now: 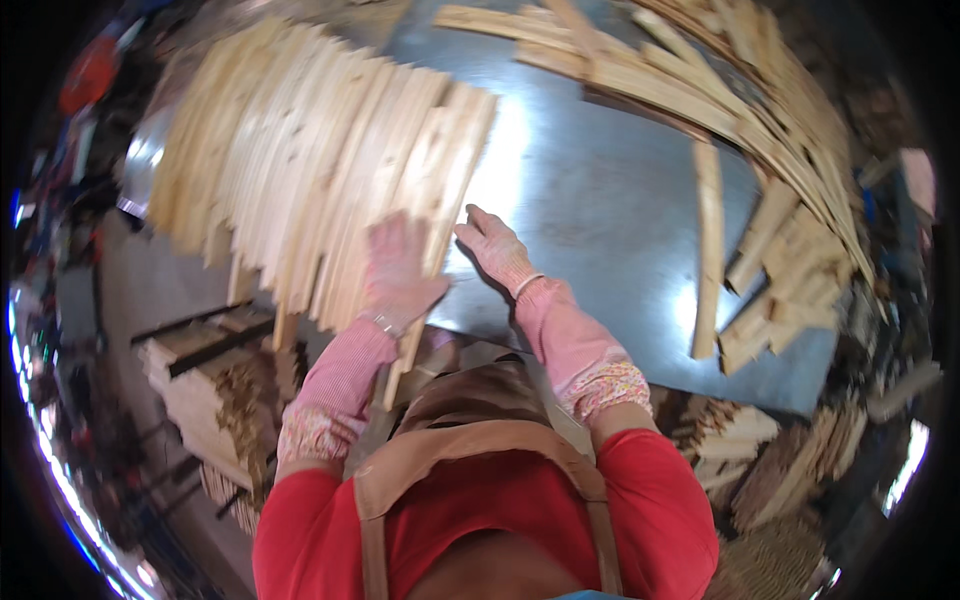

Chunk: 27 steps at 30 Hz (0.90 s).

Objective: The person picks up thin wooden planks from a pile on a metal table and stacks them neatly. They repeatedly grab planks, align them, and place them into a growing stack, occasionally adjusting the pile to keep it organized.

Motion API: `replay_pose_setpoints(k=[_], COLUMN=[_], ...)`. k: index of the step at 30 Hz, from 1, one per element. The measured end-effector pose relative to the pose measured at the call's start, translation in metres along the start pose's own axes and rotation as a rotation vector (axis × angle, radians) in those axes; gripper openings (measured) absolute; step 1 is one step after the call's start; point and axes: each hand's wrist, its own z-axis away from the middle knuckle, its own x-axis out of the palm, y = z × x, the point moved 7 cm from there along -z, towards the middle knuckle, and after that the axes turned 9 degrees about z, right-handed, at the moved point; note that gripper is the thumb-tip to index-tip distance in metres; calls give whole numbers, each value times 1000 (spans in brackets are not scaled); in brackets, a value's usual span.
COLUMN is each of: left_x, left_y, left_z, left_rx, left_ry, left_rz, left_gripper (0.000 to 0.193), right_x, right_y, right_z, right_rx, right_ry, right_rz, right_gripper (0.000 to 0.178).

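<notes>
A row of pale wooden strips [300, 150] lies side by side on the left part of a shiny metal table [590, 190]. Their near ends are uneven, and a few jut past the table's front edge. My left hand [400, 265] rests flat on the strips towards the right side of the row, slightly blurred, fingers stretched out. Just right of the outermost strip is my right hand [495, 248], fingers extended and nothing held. Its fingertips are close to that strip's edge; whether they touch it I cannot tell. Pink sleeve covers reach up both forearms.
Loose wooden slats [690, 90] heap along the table's far right. One single slat [707, 250] lies apart from them, beside short wood pieces [790, 270]. Below the table stand stacked boards [210, 390] at left and more wood [735, 435] at right.
</notes>
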Motion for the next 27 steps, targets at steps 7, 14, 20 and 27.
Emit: replay_pose_setpoints(k=[7,14,20,27], left_x=[13,9,24,6], left_y=[5,-5,-29,-100], left_z=[1,3,3,38], left_rx=[-182,-184,-78,-107], left_ry=[-177,-129,71,373], left_rz=[-192,-220,7,92], left_gripper=[103,98,89,73], right_x=[-354,-226,43,-58], right_y=[239,193,-8,-51], right_z=[136,77,21,-36], right_rx=[264,321,178,-164], right_ry=[1014,403,-194,450], right_rz=[916,-71,389,222], right_gripper=[56,94,103,67])
